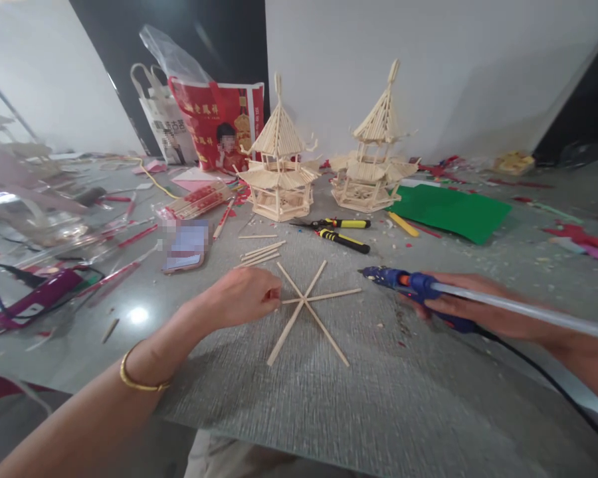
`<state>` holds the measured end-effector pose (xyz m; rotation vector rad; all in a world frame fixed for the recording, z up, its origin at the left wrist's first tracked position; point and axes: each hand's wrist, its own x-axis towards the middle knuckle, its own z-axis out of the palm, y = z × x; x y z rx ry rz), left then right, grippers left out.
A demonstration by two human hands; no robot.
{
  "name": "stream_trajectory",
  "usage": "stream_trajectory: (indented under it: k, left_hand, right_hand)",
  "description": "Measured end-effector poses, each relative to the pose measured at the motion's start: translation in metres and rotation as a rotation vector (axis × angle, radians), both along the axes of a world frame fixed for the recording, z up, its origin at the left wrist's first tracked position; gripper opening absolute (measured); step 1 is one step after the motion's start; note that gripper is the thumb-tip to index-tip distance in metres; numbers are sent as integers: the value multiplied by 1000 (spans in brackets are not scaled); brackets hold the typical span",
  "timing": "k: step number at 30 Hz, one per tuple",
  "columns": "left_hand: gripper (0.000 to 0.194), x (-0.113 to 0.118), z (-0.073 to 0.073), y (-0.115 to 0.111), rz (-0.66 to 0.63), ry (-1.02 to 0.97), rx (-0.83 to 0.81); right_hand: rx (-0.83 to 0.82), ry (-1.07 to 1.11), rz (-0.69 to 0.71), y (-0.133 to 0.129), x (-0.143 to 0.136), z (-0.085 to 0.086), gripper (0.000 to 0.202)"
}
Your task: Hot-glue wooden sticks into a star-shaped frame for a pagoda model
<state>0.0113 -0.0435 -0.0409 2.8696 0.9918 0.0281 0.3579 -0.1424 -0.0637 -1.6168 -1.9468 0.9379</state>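
Three thin wooden sticks (306, 304) lie crossed at their middles in a six-pointed star on the grey textured mat (379, 398) of the bench (528, 265). The left hand (244, 295) rests at the star's left tip, its grip pinched shut on the end of the level stick. The right hand (471, 307) lies to the star's right, its grip wrapped round a blue glue gun (418, 287) whose nozzle points left toward the star and stops just short of the level stick's right end; one clear glue rod (528, 309) sticks out behind the gun, and a black cord (553, 385) trails off toward the near right edge.

Beyond the star lie about four loose sticks (260, 252), near it but apart. Farther back are two yellow-and-black handles of a hand tool (341, 232), then two stick-built pagoda models (279, 169), side by side. A green sheet (448, 211) lies to their right, one phone (185, 245) to the left, two bags (204, 123) against the wall
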Motion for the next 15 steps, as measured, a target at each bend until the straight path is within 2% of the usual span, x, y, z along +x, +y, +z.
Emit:
stream_trajectory:
  k: [3,7,10,15]
  left_hand:
    - [16,5,-1,-7,28,16,18]
    - [15,13,-4,-17,62,6,17]
    - [15,15,-4,-20,54,10,36]
    - [16,12,-1,-19,70,60,16]
  right_hand:
    - [-140,185,51,-3,0,-1,38]
    - [-253,476,-1,-7,-1,-4,33]
    - [-298,649,-42,-10,-8,1,31]
    - [-304,738,-106,-13,-20,9,30]
